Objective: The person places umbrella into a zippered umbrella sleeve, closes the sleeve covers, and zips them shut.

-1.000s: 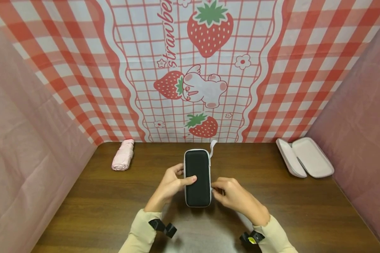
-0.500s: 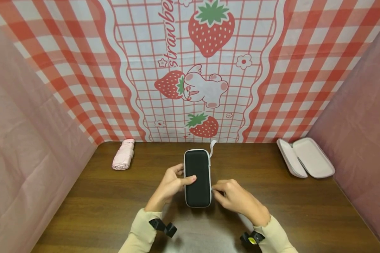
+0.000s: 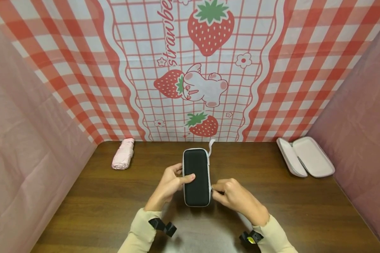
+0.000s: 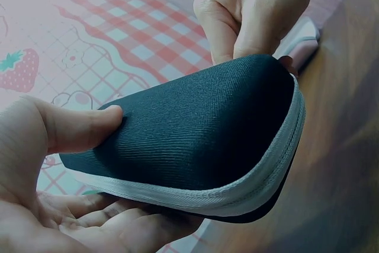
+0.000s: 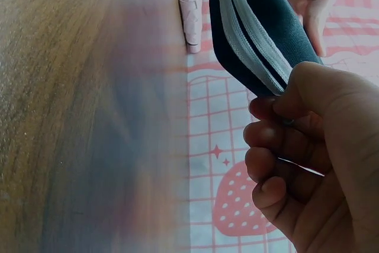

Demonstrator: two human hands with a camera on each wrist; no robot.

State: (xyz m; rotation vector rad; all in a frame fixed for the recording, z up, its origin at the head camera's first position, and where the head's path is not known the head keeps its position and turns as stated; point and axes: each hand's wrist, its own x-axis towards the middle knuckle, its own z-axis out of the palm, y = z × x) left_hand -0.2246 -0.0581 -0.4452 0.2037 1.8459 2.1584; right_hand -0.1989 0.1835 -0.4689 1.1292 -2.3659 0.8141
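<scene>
A black hard-shell zip case [image 3: 196, 179] with white zipper edging stands upright in the middle, above the wooden table. My left hand [image 3: 171, 182] grips it from the left, thumb pressed on the front face and the other fingers behind, as the left wrist view shows. At the case's right edge, my right hand [image 3: 232, 195] pinches the zipper pull [image 5: 288, 122] between thumb and forefinger; the fingers hide most of it. In the right wrist view the two white zipper tapes [image 5: 249, 28] stand apart with a dark gap between them. A white strap [image 3: 211, 147] sticks up at the case's top right.
A rolled pink cloth-like bundle [image 3: 123, 154] lies at the back left of the wooden table [image 3: 82, 203]. At the back right lies a pale case [image 3: 313, 158], spread open. A strawberry-print cloth [image 3: 206, 80] hangs behind, with pink drapes at both sides.
The black case has shifted very slightly to the left in my left hand. My right hand keeps its pinch at the right edge, almost unmoved.
</scene>
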